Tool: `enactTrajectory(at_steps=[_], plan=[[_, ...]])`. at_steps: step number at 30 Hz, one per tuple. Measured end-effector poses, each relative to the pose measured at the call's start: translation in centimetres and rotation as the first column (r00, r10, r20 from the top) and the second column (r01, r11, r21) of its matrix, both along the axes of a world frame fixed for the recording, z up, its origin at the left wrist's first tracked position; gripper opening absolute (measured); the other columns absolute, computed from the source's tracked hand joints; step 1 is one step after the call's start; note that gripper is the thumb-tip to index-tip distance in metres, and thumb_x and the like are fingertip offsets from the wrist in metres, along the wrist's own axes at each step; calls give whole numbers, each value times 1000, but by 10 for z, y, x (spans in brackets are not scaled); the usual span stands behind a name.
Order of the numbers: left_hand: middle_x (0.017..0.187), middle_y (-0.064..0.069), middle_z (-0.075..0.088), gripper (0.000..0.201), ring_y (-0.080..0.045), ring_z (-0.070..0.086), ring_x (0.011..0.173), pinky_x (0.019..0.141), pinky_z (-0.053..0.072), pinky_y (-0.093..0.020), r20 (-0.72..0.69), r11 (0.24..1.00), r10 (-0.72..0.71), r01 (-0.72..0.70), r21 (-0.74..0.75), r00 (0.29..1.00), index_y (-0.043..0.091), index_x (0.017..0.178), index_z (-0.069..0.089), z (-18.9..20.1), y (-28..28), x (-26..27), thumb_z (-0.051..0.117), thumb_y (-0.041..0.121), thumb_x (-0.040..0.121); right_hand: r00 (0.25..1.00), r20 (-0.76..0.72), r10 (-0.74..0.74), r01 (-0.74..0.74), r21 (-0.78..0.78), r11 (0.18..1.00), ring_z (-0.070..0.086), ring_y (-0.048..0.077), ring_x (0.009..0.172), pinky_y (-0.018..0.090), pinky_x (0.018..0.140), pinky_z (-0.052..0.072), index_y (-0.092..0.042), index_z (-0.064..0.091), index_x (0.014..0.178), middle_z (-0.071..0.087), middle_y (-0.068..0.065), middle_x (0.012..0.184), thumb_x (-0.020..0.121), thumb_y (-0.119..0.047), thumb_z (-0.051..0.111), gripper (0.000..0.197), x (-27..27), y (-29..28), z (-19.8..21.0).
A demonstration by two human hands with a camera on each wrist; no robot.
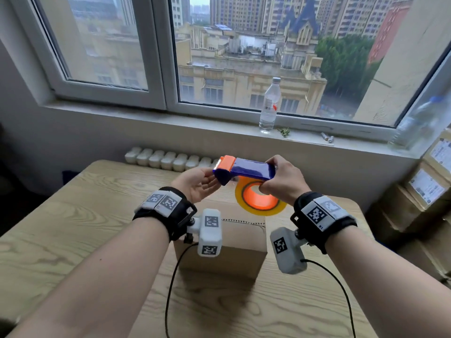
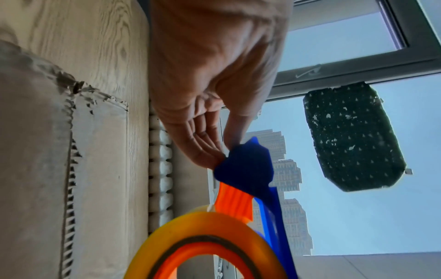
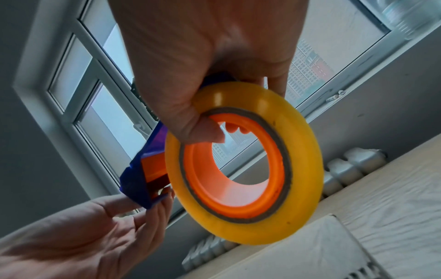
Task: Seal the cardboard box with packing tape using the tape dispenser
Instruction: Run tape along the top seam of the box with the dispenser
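Your right hand [image 1: 280, 178] grips the blue and orange plastic tape dispenser [image 1: 244, 170] with its yellow tape roll [image 3: 243, 164], up in the air. Your left hand [image 1: 195, 182] pinches its front tip. The brown cardboard box [image 1: 234, 240] sits mid-worktop, below your hands, untaped. You are getting ready. Next, find the tape end and bring it down onto the box's seam.

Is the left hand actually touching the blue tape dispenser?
Touching. In the right wrist view the left hand's fingertips meet the blue front end of the tape dispenser; the left wrist view shows the same contact.
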State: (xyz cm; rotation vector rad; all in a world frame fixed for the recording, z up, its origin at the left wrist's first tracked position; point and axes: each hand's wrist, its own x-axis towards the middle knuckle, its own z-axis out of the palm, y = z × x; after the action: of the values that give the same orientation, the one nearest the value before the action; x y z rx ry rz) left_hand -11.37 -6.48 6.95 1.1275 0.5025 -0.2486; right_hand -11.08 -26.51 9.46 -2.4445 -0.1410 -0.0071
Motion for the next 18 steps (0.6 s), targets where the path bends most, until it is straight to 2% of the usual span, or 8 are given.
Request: enactTrajectory(at_steps=[6, 10, 12, 15, 17, 18], plan=[[44, -11, 63, 15, -12, 62, 35, 41, 54, -17, -40, 1000, 4, -4, 0, 999, -2, 77, 54, 3, 29, -8, 54, -5, 91, 997, 30, 77, -78, 22, 997, 56, 21, 82, 26, 63, 41, -19, 57, 103, 63, 0, 90, 63, -7, 71, 44, -4, 28, 10], [47, -11, 63, 15, -12, 62, 36, 43, 55, -18, -80, 998, -43, 47, 51, 996, -2, 76, 55, 1, 49, -12, 57, -3, 90, 993, 35, 113, -114, 9, 993, 57, 21, 82, 26, 67, 42, -20, 58, 104, 63, -1, 90, 61, -8, 72, 47, -6, 45, 12], [52, -8, 62, 16, -11, 61, 35, 44, 56, -22, -97, 987, -71, 84, 135, 993, 1, 75, 55, -1, 56, -12, 59, 1, 91, 992, 35, 123, -124, 13, 992, 56, 20, 80, 25, 62, 42, -19, 59, 104, 63, -1, 89, 61, -7, 72, 47, -6, 54, 11], [71, -10, 58, 14, -14, 63, 37, 45, 57, -28, -132, 973, -128, 151, 175, 983, 1, 80, 56, -2, 63, -12, 55, 5, 94, 989, 25, 144, -145, 17, 989, 54, 18, 79, 16, 55, 39, -18, 59, 105, 62, -2, 90, 61, -5, 72, 47, -6, 63, 10], [70, -11, 59, 13, -13, 62, 34, 41, 56, -25, -137, 975, -108, 132, 176, 985, 0, 80, 56, -3, 70, -11, 53, 0, 93, 987, 22, 157, -157, 14, 987, 55, 18, 80, 14, 55, 39, -18, 60, 105, 62, -1, 91, 61, -5, 72, 48, -6, 69, 10], [63, -11, 62, 13, -13, 61, 34, 40, 56, -24, -133, 979, -84, 106, 173, 988, -1, 79, 56, -5, 73, -10, 54, -3, 92, 986, 20, 163, -163, 11, 987, 55, 18, 80, 14, 56, 39, -19, 60, 106, 63, -1, 92, 61, -6, 73, 48, -5, 71, 10]])
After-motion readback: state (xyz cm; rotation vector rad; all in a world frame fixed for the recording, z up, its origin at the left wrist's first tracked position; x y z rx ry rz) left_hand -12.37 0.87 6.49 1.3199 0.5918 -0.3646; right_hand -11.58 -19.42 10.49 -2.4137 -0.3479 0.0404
